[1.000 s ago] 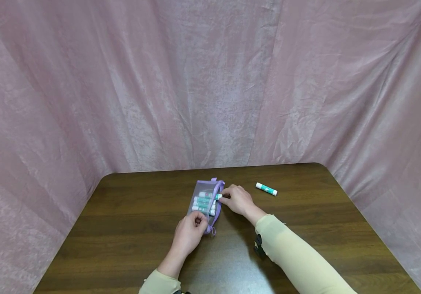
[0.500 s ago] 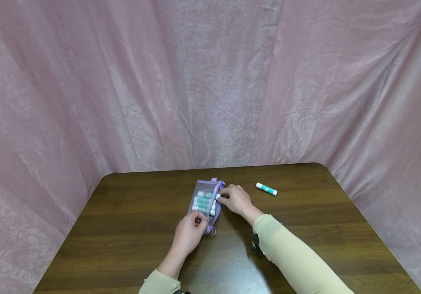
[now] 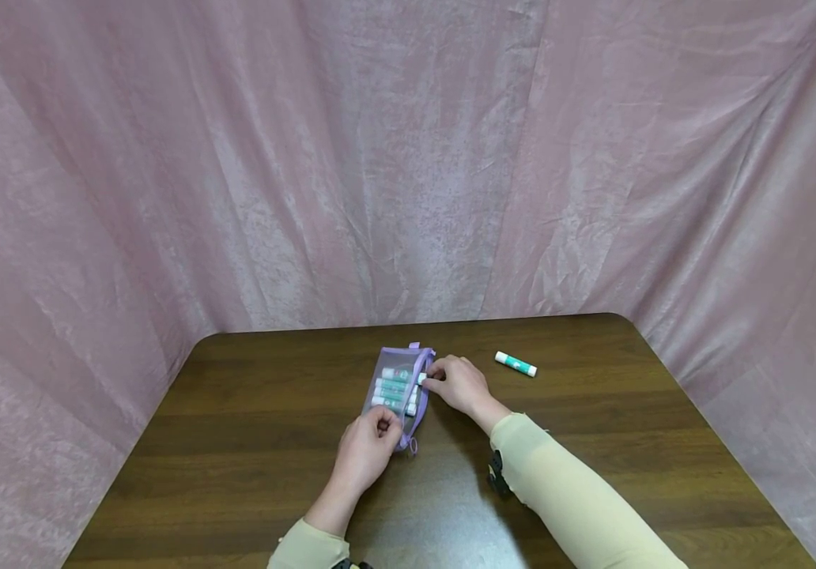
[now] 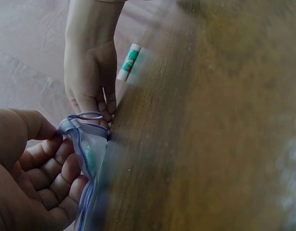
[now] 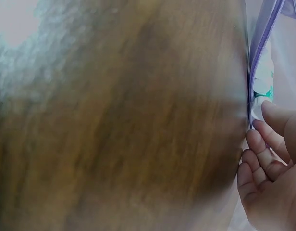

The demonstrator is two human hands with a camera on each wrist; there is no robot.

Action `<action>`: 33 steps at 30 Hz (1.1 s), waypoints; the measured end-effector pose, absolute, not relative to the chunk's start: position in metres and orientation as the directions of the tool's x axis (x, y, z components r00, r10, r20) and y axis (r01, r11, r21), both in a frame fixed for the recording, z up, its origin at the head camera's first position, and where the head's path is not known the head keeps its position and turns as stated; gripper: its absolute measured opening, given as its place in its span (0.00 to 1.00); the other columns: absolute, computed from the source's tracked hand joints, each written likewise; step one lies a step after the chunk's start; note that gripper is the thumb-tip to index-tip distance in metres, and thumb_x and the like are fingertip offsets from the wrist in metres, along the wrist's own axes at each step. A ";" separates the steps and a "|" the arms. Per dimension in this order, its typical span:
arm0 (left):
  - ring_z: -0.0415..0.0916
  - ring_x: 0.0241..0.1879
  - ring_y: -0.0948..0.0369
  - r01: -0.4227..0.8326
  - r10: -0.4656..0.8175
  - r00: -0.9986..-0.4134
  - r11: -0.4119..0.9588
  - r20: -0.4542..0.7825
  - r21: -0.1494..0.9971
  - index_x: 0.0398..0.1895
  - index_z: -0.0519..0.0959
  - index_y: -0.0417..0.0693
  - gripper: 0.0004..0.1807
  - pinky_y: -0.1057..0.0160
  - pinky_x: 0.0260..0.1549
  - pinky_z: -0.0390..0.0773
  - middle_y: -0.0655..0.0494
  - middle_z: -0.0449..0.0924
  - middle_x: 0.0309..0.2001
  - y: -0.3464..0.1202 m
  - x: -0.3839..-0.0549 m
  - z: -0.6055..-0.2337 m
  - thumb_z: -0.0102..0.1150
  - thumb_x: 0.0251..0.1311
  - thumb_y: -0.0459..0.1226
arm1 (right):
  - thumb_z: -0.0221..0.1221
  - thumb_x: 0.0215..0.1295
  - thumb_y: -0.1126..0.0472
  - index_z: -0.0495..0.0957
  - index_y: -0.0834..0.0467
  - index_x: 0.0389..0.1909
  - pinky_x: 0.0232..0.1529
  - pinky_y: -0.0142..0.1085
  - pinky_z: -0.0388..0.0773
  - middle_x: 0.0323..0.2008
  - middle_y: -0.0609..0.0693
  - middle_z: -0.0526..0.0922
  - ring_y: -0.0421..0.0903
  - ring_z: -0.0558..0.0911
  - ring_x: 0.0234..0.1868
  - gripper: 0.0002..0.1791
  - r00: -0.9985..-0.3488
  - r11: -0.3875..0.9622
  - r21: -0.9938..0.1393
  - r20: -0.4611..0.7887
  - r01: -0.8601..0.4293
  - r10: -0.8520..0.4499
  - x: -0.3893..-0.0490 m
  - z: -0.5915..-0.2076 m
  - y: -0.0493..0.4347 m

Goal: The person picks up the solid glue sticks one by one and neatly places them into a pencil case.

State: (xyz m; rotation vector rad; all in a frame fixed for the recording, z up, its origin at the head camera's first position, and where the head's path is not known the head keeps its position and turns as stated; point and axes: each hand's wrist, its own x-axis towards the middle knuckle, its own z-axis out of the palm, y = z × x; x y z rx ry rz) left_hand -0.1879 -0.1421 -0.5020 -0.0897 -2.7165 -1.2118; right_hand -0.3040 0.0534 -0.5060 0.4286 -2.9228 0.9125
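Observation:
A purple mesh zipper pouch (image 3: 395, 359) lies on the table with several white-and-green glue sticks (image 3: 392, 393) visible through it. My left hand (image 3: 368, 449) pinches the pouch's near corner between thumb and forefinger, beside the zipper end; the left wrist view shows the other fingers loosely curled under the zipper edge (image 4: 85, 159). At the pouch's right-hand mouth, my right hand (image 3: 461, 385) pinches the white end of a glue stick (image 3: 421, 378), most of which is inside the mesh. In the right wrist view, thumb and fingertips sit around that end, next to the open zipper (image 5: 263, 41).
Another glue stick (image 3: 515, 363) lies on the wooden table (image 3: 258, 442), right of and beyond my right hand. A ring pull (image 3: 413, 446) hangs at the pouch's near end. Pink curtains (image 3: 394, 158) hang behind the table's far edge.
My right hand has moved slightly left, sliding the glue stick deeper into the pouch. The left hand has kept its hold on the pouch's corner.

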 end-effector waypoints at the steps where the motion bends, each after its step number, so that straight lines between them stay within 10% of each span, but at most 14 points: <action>1: 0.71 0.24 0.66 0.122 -0.012 -0.985 0.669 0.174 0.733 0.28 0.78 0.58 0.05 0.62 0.28 0.71 0.67 0.75 0.24 -0.142 -0.188 -0.502 0.61 0.62 0.40 | 0.69 0.62 0.49 0.86 0.47 0.38 0.43 0.45 0.73 0.36 0.44 0.81 0.45 0.77 0.42 0.09 -0.960 0.790 -0.547 0.130 -0.278 -0.248 -0.304 -0.506 0.053; 33: 0.71 0.24 0.66 0.128 -0.008 -0.984 0.671 0.180 0.731 0.28 0.79 0.59 0.04 0.61 0.29 0.71 0.68 0.75 0.24 -0.142 -0.188 -0.502 0.61 0.61 0.40 | 0.67 0.64 0.47 0.88 0.44 0.42 0.41 0.45 0.72 0.36 0.44 0.81 0.46 0.77 0.42 0.09 -0.959 0.816 -0.504 0.141 -0.285 -0.247 -0.300 -0.506 0.048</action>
